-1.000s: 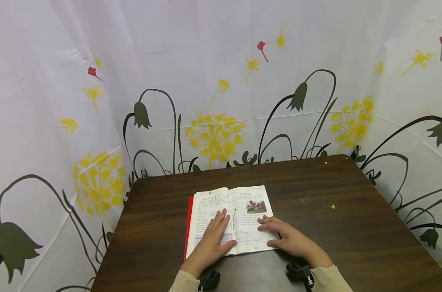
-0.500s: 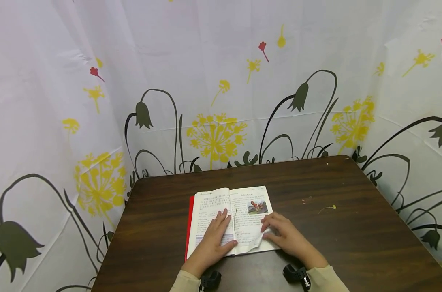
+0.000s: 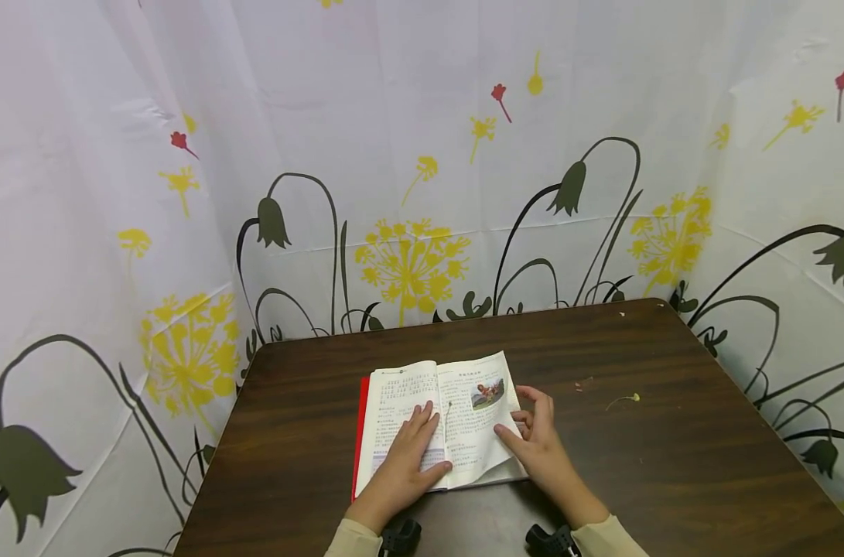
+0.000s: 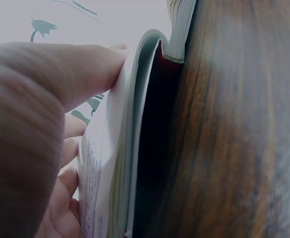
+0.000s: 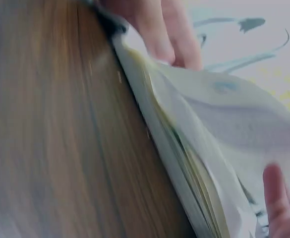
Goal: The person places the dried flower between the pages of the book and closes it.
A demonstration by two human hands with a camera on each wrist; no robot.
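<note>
An open book (image 3: 399, 393) with a red cover edge lies on the dark wooden table, printed text on both pages and a coloured picture at upper right. My left hand (image 3: 406, 458) rests spread on the left page, its thumb near the fold. At the right edge, my right hand (image 3: 545, 442) holds the right page (image 3: 472, 437) between thumb and curled fingers. That page bows up, its lower corner off the leaves below. In the right wrist view, the raised page (image 5: 234, 111) stands apart from the page stack (image 5: 184, 158). The left wrist view shows my left thumb (image 4: 68, 69) pressing paper.
A small yellow flower (image 3: 633, 397) on a thin stem lies right of the book, near reddish scraps (image 3: 579, 385). Another thin stem (image 3: 448, 414) shows near the book's fold. Flower-printed curtains (image 3: 422, 155) hang behind the table (image 3: 310, 356).
My right hand has turned from lying over the lower right page to gripping its outer edge. The page corner curled up, then the whole page lifted. My left hand stays put.
</note>
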